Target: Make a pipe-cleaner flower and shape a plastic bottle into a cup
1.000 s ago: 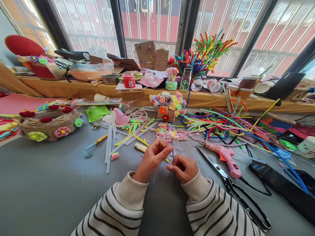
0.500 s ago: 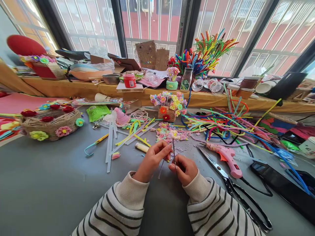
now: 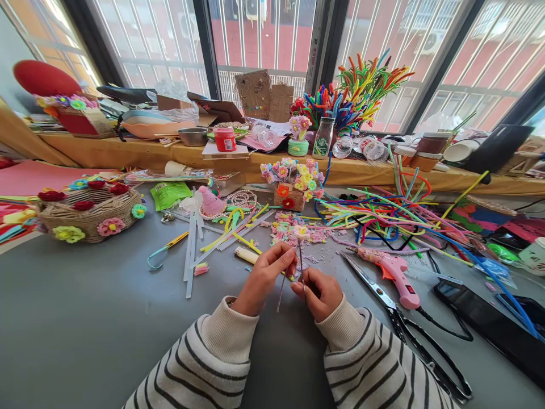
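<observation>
My left hand is closed in a pinch on a thin greyish pipe cleaner, whose loose end hangs below the fingers. Across from it, my right hand has thumb and fingers pressed round the dark stem of a small flower. The bloom is pale pink and yellow and points up, away from me. Both hands are close together over the grey table. Whether the pipe cleaner joins the stem behind the fingers is hidden. Colourful fuzzy scraps lie just beyond the flower.
Right of my hands lie large scissors, a pink glue gun and a black phone. Glue sticks and a twine basket are on the left. Loose pipe cleaners and a flower box stand farther back.
Hardly anything differs. The hanging end of the pipe cleaner has shifted very slightly, and both hands keep their hold in the same place.
</observation>
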Action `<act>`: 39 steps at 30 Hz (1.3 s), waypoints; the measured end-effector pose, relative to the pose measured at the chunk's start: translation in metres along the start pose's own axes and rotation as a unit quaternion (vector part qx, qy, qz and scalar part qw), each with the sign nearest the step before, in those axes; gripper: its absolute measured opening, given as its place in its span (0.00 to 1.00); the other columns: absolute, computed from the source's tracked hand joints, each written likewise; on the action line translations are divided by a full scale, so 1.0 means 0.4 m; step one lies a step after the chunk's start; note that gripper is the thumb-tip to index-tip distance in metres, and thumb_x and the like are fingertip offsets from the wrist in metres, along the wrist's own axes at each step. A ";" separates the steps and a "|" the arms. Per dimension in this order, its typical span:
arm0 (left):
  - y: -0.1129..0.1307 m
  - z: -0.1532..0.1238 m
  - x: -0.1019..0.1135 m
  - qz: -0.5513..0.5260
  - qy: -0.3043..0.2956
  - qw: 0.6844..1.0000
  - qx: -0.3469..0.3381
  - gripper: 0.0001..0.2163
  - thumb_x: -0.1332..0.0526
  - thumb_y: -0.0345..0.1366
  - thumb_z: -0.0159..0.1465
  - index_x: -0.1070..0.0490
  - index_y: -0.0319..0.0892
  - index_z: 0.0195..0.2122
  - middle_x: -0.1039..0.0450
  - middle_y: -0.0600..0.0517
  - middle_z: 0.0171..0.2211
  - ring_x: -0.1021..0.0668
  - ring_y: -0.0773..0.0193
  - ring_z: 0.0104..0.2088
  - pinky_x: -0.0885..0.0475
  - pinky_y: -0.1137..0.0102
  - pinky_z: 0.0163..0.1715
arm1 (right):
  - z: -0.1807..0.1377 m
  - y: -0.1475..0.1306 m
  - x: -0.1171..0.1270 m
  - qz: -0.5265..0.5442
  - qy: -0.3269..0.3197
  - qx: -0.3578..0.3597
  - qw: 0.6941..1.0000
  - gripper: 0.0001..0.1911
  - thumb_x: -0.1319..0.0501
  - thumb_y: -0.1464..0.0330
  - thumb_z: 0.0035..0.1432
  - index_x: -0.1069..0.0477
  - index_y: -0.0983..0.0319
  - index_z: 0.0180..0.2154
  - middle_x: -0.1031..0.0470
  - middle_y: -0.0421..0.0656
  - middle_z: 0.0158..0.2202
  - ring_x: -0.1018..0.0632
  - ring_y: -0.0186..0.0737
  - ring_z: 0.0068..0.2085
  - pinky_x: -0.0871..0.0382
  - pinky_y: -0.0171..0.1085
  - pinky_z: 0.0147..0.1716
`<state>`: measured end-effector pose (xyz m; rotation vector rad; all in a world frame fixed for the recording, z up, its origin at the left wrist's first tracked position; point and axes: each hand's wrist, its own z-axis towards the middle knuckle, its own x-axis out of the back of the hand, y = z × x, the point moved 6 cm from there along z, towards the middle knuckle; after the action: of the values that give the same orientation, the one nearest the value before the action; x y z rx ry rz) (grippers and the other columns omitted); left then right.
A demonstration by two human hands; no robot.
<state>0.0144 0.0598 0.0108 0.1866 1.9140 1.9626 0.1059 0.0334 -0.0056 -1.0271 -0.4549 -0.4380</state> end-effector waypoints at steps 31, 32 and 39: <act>0.003 0.000 0.001 0.008 -0.001 1.000 -0.025 0.08 0.50 0.35 0.56 0.41 0.40 0.21 0.44 0.57 0.19 0.40 0.73 0.22 0.45 0.76 0.24 | -0.002 -0.007 0.003 -0.008 0.004 -0.021 1.000 0.16 0.50 0.60 0.47 0.51 0.60 0.16 0.50 0.34 0.13 0.45 0.28 0.16 0.51 0.29 0.15; 0.003 0.000 0.001 0.010 -0.002 1.000 -0.028 0.08 0.50 0.35 0.56 0.41 0.40 0.21 0.44 0.57 0.19 0.40 0.73 0.22 0.44 0.76 0.24 | -0.002 -0.006 0.003 -0.011 0.007 -0.018 1.000 0.16 0.50 0.60 0.47 0.51 0.60 0.16 0.49 0.34 0.13 0.45 0.28 0.16 0.50 0.29 0.15; -0.001 0.001 0.002 0.008 0.002 1.000 -0.024 0.08 0.50 0.36 0.56 0.42 0.39 0.21 0.44 0.57 0.18 0.40 0.73 0.21 0.44 0.76 0.24 | -0.005 0.003 0.001 -0.039 0.027 0.015 0.999 0.16 0.51 0.62 0.49 0.50 0.60 0.15 0.45 0.35 0.13 0.43 0.28 0.16 0.47 0.29 0.17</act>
<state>0.0137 0.0605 0.0102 0.1862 1.8719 2.0175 0.1073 0.0321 -0.0069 -0.9690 -0.4526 -0.5251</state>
